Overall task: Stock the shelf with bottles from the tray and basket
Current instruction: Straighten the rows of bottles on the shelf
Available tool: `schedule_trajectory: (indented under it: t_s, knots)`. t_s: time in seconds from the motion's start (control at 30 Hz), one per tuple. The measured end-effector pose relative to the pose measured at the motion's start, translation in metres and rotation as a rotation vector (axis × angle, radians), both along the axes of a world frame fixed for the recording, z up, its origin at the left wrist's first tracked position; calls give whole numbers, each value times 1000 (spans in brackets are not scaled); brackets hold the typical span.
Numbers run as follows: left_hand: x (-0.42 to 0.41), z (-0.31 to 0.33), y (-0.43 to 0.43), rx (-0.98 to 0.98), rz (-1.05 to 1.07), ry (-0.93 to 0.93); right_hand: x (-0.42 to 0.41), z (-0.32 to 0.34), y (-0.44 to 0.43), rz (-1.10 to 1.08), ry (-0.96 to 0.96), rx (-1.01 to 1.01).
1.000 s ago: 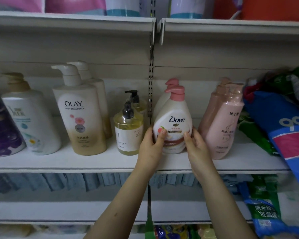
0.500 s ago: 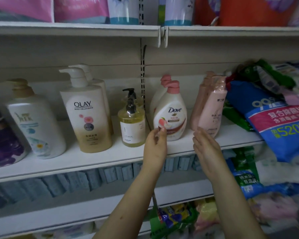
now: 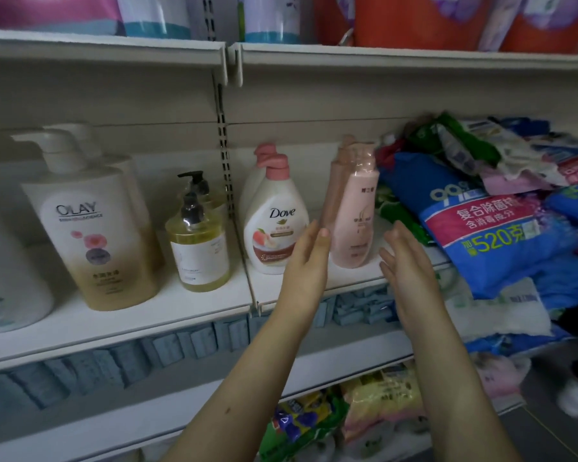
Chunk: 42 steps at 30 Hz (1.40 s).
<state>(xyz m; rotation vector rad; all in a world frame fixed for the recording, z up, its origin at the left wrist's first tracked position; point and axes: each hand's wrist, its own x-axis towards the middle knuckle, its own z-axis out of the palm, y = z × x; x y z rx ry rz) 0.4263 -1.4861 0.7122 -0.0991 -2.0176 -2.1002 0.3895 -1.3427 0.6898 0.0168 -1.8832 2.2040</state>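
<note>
Left hand [image 3: 309, 261] and right hand [image 3: 406, 261] are both empty, fingers straight, flanking the pink bottle [image 3: 356, 221]. It's upright on the shelf [image 3: 147, 315] just past them, right of the Dove [image 3: 274, 225]. Left looks nearer, fingertips by its edge, can't tell if touching.

**Shelf** [image 3: 181, 315]: white board, level with the hands; bottles stand upright along it in paired rows, front and back.

**Dove bottle** [image 3: 274, 225]: white, rounded, pink pump, peach on the label. Just left of the left hand [image 3: 309, 258]; a twin stands behind.

**Pink bottle** [image 3: 356, 221]: tall, slim, pale pink. Beyond the gap between the left hand and the right hand [image 3: 404, 258]; a darker one stands behind.

**Yellow bottle** [image 3: 199, 251]: clear, black pump, white label. Further left of the left hand.

**Olay bottle** [image 3: 94, 235]: large, white fading to gold. Furthest left of these.
</note>
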Motion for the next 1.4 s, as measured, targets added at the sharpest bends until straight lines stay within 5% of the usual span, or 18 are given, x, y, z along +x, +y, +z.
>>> schedule_trajectory:
  t_s: [0.53, 1.1, 1.4]
  knots:
    - [-87, -17, 48, -29, 109, 44, -96, 1, 19, 564, 65, 96]
    - [-124, -25, 49, 154, 203, 81, -127, -3, 14, 732, 57, -98]
    - [-108, -30, 49, 84, 235, 78, -117, 1, 23, 682, 97, 11]
